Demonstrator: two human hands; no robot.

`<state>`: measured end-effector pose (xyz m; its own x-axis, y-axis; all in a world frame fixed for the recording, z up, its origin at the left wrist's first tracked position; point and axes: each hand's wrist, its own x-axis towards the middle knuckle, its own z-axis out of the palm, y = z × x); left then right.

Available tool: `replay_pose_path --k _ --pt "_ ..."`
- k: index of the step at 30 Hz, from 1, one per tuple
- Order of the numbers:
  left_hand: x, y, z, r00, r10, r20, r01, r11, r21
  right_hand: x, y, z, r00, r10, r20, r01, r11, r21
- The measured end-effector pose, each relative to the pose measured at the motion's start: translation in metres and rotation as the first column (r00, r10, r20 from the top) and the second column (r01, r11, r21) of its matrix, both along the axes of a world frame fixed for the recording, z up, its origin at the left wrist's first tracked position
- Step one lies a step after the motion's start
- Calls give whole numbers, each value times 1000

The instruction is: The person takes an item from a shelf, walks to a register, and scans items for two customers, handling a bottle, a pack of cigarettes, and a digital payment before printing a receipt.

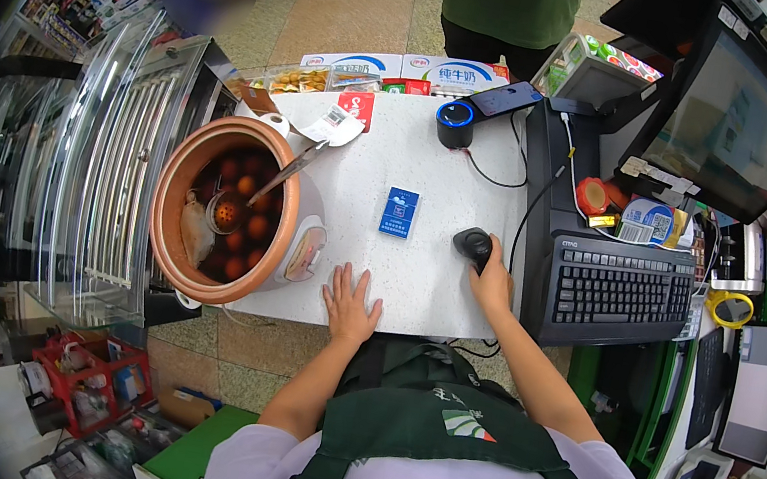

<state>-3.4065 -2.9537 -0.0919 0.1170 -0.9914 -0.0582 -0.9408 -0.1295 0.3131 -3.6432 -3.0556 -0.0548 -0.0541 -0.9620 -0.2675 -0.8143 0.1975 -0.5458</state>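
My left hand [351,308] lies flat on the white counter [366,160] near its front edge, fingers spread, holding nothing. My right hand [491,280] is closed around a black handheld scanner [474,245] at the counter's right side. Between and beyond my hands lies a small blue cigarette pack [399,212]. Left of it stands an electric pot with a brown rim [283,223], holding eggs in dark liquid and a metal ladle [288,174]. At the far side a round black device with a blue light ring [456,116] stands beside a phone-like screen [506,100].
A roller grill with clear covers [128,174] stands left of the pot. A black keyboard [618,290] and a monitor [730,122] are at the right. Milk cartons [457,73] line the far edge, where a person in a green shirt [511,2] stands.
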Motion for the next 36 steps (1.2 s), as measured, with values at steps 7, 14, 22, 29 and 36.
replay_pose_path --k 7,14,22,29,36 --pt "5 6 -3 1000 18 19 -18 1000 2 3 6 -7 1000 -8 14 8 999 -32" --pt "-8 -3 -3 999 -29 -25 27 997 -70 -19 2 -6 991 -93 100 85 993 77" --pt "-8 2 -7 999 30 -44 -35 992 -119 -17 9 -3 994 -10 110 18 997 -72" --pt "-9 3 -6 998 50 -41 -54 993 -101 -15 11 0 993 -11 115 16 999 -43" --pt "-11 4 -8 999 46 -26 -49 990 -133 -17 14 3 990 -9 138 20 997 -76"
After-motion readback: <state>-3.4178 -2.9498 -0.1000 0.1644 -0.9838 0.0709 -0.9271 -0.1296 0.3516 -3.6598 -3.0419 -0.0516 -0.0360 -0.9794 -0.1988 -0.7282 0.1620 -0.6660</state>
